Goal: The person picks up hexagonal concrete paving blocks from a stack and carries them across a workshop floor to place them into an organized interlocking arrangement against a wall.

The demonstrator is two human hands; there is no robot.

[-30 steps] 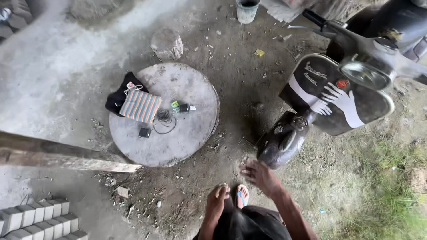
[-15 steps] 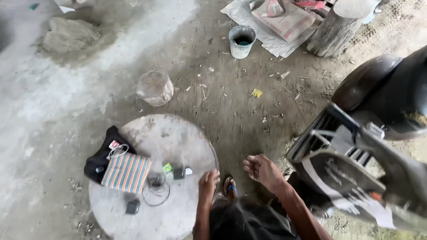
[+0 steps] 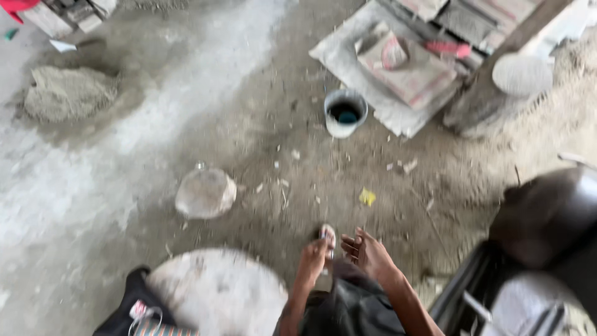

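Dirt floor (image 3: 261, 124), bare, littered with scraps. Scooter (image 3: 541, 249), near right. Round concrete slab (image 3: 217, 292), near left. Flat sack (image 3: 410, 68), far right. Stone (image 3: 205, 193), left of centre. Small bucket (image 3: 345, 113), far centre. Right hand (image 3: 367, 252), near centre, fingers loosely spread, holding nothing. Left hand (image 3: 316, 254), curled just beside a small rounded object (image 3: 328, 235); grip too blurred to tell.

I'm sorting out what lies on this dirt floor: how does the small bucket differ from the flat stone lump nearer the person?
The bucket is a round, open container with a pale wall and a dark inside; the stone lump is solid, irregular and grey-brown all over. The bucket stands upright by the grey sheet with sacks; the stone lump lies flat, alone on bare dirt. The bucket sits farther from the person's hands than the stone lump. Both rest on the ground, untouched.
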